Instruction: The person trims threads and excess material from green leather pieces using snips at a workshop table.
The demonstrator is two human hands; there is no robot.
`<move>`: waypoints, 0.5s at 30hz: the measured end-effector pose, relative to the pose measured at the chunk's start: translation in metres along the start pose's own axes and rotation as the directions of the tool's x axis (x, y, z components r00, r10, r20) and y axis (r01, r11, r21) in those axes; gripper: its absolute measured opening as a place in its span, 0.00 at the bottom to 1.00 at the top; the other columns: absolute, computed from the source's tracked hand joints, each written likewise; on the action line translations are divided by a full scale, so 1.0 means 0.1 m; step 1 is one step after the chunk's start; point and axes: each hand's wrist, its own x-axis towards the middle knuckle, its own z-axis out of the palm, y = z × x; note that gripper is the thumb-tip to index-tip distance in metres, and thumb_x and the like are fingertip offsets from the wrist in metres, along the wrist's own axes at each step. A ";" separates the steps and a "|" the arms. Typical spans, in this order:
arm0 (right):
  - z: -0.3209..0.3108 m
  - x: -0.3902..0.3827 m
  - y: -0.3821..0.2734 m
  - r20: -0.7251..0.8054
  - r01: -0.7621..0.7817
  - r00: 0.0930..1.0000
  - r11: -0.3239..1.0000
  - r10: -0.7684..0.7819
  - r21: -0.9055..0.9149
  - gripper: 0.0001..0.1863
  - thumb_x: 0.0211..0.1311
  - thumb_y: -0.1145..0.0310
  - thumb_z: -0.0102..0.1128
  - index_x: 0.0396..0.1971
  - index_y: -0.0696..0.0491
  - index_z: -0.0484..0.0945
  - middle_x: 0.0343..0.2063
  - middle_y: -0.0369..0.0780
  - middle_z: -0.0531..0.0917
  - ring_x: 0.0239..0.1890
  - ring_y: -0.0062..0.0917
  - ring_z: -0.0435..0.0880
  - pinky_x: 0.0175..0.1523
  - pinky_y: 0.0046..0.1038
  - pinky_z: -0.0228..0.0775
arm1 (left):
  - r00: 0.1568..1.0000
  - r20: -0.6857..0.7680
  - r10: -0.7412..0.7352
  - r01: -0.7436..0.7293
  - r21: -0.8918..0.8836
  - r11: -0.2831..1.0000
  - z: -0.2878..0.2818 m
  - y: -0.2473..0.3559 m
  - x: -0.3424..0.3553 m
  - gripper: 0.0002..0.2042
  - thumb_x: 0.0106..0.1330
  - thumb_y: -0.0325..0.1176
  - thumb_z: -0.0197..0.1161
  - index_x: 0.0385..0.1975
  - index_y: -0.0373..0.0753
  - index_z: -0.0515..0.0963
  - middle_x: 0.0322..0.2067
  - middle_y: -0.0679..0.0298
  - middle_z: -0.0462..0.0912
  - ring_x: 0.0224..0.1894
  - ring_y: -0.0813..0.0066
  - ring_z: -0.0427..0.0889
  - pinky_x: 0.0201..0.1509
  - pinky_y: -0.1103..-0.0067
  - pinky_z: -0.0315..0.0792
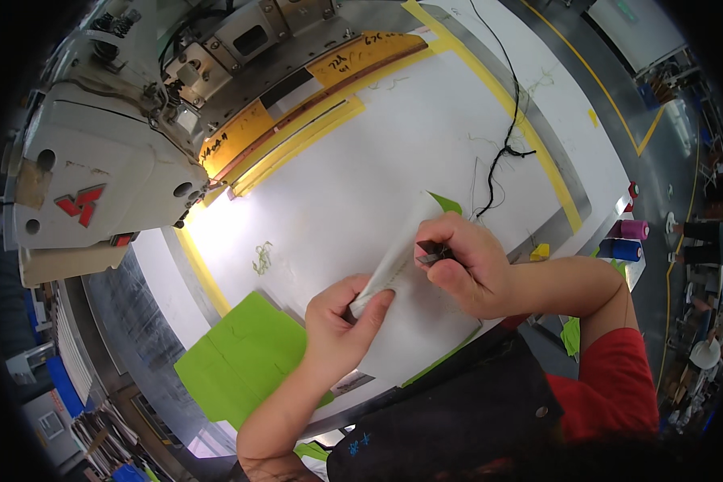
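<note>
Spanning the space between both hands, a pale cloth piece (410, 337) sat over the white worktop (321, 217), green showing at its far corner and near edge. Left hand (341, 321) pinched the raised edge, thumb against fingers. Right hand (470, 269), just beside that edge, was curled closed round a small dark metal tool (434, 254). Left of left hand: green cloth (241, 357). Farther ahead-left: loose green threads (263, 257), then a sewing machine (104, 177). Beyond right hand: black cord (502, 161). Well right of it: purple spool (633, 230), blue spool (625, 251).
</note>
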 end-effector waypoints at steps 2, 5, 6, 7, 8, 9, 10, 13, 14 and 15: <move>-0.04 0.01 0.00 -0.044 0.066 0.996 0.989 -0.072 -0.130 0.15 0.55 0.63 0.56 0.38 0.54 0.66 0.26 0.37 0.76 0.18 0.27 0.74 0.22 0.24 0.64 | 0.998 -0.019 -0.055 0.050 -0.203 0.978 -0.01 0.03 0.01 0.13 0.61 0.28 0.57 0.44 0.32 0.72 0.32 0.68 0.77 0.31 0.86 0.72 0.35 0.89 0.68; -0.07 0.02 0.02 0.087 0.084 0.995 0.928 -0.056 -0.363 0.16 0.52 0.64 0.59 0.37 0.54 0.68 0.26 0.37 0.76 0.19 0.27 0.75 0.22 0.24 0.64 | 0.999 -0.034 -0.041 0.034 -0.179 0.983 -0.05 0.03 0.03 0.14 0.61 0.29 0.57 0.45 0.32 0.71 0.34 0.66 0.77 0.34 0.85 0.73 0.39 0.87 0.67; -0.05 0.02 0.00 0.122 0.129 0.989 0.881 -0.082 -0.456 0.17 0.49 0.65 0.61 0.36 0.54 0.68 0.26 0.36 0.76 0.19 0.27 0.75 0.21 0.25 0.64 | 0.999 -0.031 -0.040 0.034 -0.175 0.984 -0.06 0.03 0.03 0.14 0.61 0.29 0.57 0.45 0.32 0.71 0.34 0.66 0.77 0.34 0.85 0.73 0.39 0.87 0.67; -0.04 0.02 -0.01 0.159 0.174 0.982 0.822 -0.103 -0.542 0.17 0.47 0.65 0.62 0.36 0.54 0.69 0.26 0.36 0.75 0.19 0.27 0.75 0.21 0.25 0.65 | 0.999 -0.032 -0.024 0.018 -0.189 0.982 -0.06 0.01 0.03 0.14 0.61 0.29 0.57 0.45 0.31 0.71 0.35 0.66 0.77 0.35 0.85 0.73 0.40 0.87 0.67; -0.03 0.02 -0.02 0.154 0.171 0.983 0.822 -0.103 -0.543 0.17 0.47 0.65 0.62 0.36 0.54 0.69 0.26 0.36 0.75 0.19 0.27 0.75 0.21 0.25 0.65 | 0.999 -0.033 -0.009 0.002 -0.202 0.979 -0.07 0.01 0.03 0.14 0.61 0.28 0.57 0.44 0.31 0.71 0.36 0.65 0.77 0.36 0.84 0.73 0.41 0.87 0.67; -0.03 0.03 -0.03 0.150 0.165 0.984 0.801 -0.095 -0.575 0.18 0.45 0.66 0.63 0.36 0.54 0.69 0.26 0.36 0.75 0.19 0.27 0.75 0.20 0.25 0.65 | 0.999 -0.033 -0.009 0.003 -0.200 0.980 -0.07 0.01 0.03 0.14 0.61 0.28 0.57 0.44 0.31 0.71 0.36 0.65 0.77 0.36 0.84 0.73 0.41 0.87 0.67; -0.02 0.03 -0.03 0.145 0.159 0.986 0.779 -0.088 -0.607 0.18 0.44 0.66 0.64 0.35 0.54 0.69 0.26 0.36 0.76 0.19 0.27 0.76 0.20 0.25 0.65 | 0.999 -0.033 -0.012 0.005 -0.206 0.979 -0.07 0.01 0.03 0.13 0.60 0.28 0.57 0.44 0.31 0.71 0.36 0.65 0.77 0.36 0.84 0.73 0.41 0.87 0.68; -0.02 0.02 -0.01 0.138 0.161 0.986 0.769 -0.096 -0.619 0.18 0.44 0.66 0.64 0.35 0.55 0.69 0.25 0.37 0.75 0.19 0.26 0.76 0.20 0.25 0.65 | 0.999 -0.035 -0.017 0.009 -0.218 0.976 -0.06 0.04 0.02 0.13 0.60 0.28 0.57 0.44 0.31 0.72 0.35 0.65 0.77 0.35 0.84 0.74 0.41 0.86 0.68; -0.01 0.02 -0.01 0.136 0.160 0.986 0.769 -0.095 -0.619 0.18 0.44 0.66 0.64 0.35 0.55 0.69 0.25 0.37 0.75 0.19 0.26 0.76 0.20 0.25 0.65 | 0.999 -0.039 -0.018 0.009 -0.226 0.974 -0.06 0.04 0.02 0.13 0.60 0.27 0.57 0.43 0.31 0.72 0.34 0.65 0.78 0.35 0.84 0.74 0.40 0.86 0.68; -0.01 0.02 -0.01 0.126 0.156 0.987 0.774 -0.099 -0.614 0.18 0.44 0.66 0.64 0.35 0.55 0.69 0.25 0.37 0.75 0.19 0.26 0.76 0.20 0.25 0.65 | 0.999 -0.038 -0.019 0.010 -0.225 0.974 -0.05 0.04 0.02 0.13 0.60 0.27 0.57 0.43 0.31 0.72 0.34 0.65 0.78 0.35 0.84 0.74 0.40 0.86 0.68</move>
